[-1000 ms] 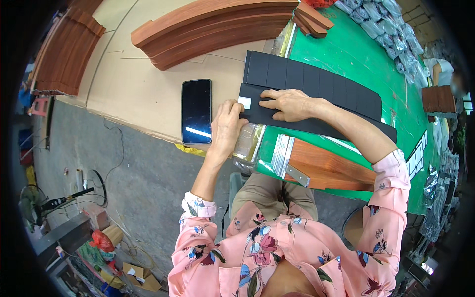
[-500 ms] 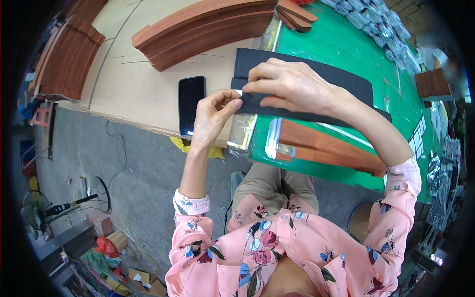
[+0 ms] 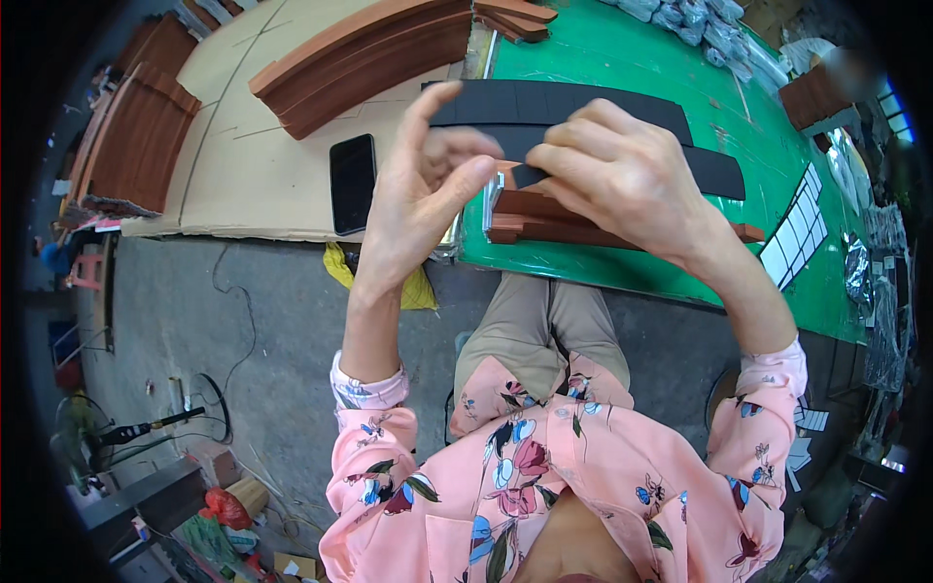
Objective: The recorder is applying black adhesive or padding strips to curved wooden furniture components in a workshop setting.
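My right hand [image 3: 622, 180] pinches a small flat black piece [image 3: 529, 176] above the left end of a reddish-brown wood-look moulding [image 3: 564, 216]. To its left, my left hand [image 3: 413, 199] is raised with thumb and fingers apart, the fingers slightly blurred; nothing shows in it. Just beyond the hands lie two black sheets [image 3: 583, 100] marked off in squares, one partly behind my right hand. A clear and silvery edge [image 3: 493, 202] shows at the moulding's left end. Both hands cover part of the moulding.
A black phone [image 3: 352, 185] lies on the cardboard [image 3: 224, 194] at the left. Stacked curved brown mouldings [image 3: 369, 63] stand behind it, with another stack [image 3: 136, 141] farther left. A white-squared sheet [image 3: 795, 228] lies on the green tabletop [image 3: 641, 282]. Wrapped parcels [image 3: 695, 24] fill the far right.
My left hand has let go near the black sheet's corner and opened. My right hand has come away from the sheets, holding the small black piece over the moulding. The view has shifted slightly.
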Demonstrator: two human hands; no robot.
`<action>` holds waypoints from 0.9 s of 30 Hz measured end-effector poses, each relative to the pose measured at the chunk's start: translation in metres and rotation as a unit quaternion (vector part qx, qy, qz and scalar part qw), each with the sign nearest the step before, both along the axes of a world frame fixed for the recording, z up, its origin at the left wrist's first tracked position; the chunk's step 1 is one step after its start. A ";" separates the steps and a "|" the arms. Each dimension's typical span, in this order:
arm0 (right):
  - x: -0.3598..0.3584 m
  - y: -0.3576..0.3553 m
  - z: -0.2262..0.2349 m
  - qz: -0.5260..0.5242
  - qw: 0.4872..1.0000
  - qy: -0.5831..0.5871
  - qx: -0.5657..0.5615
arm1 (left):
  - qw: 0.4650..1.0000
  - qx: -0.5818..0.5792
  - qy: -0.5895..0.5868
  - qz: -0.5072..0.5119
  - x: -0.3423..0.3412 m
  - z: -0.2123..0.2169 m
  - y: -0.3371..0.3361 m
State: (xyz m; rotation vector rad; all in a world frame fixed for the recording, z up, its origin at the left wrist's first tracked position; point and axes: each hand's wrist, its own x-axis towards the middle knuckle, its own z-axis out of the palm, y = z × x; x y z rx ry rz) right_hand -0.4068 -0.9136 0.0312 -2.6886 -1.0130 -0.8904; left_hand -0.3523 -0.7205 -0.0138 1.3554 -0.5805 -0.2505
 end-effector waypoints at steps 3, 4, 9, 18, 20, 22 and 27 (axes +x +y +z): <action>-0.016 -0.023 -0.011 -0.056 0.989 0.066 0.122 | 0.992 0.008 -0.077 0.096 0.004 -0.025 0.004; -0.019 -0.026 -0.016 -0.062 0.980 0.089 0.164 | 0.993 0.044 -0.098 0.045 0.006 -0.031 0.006; -0.025 -0.005 -0.034 -0.107 0.921 0.201 0.315 | 0.986 0.107 -0.125 -0.033 -0.001 -0.050 -0.004; -0.013 0.010 -0.038 -0.119 0.956 0.133 0.233 | 0.996 0.022 -0.087 -0.015 0.005 -0.064 -0.014; -0.012 0.011 -0.039 -0.123 0.953 0.147 0.235 | 0.996 0.025 -0.084 -0.019 0.007 -0.065 -0.014; -0.010 0.012 -0.040 -0.129 0.953 0.148 0.231 | 0.996 0.028 -0.081 -0.023 0.008 -0.066 -0.015; -0.009 0.011 -0.040 -0.137 0.952 0.155 0.227 | 0.996 0.033 -0.080 -0.029 0.011 -0.065 -0.014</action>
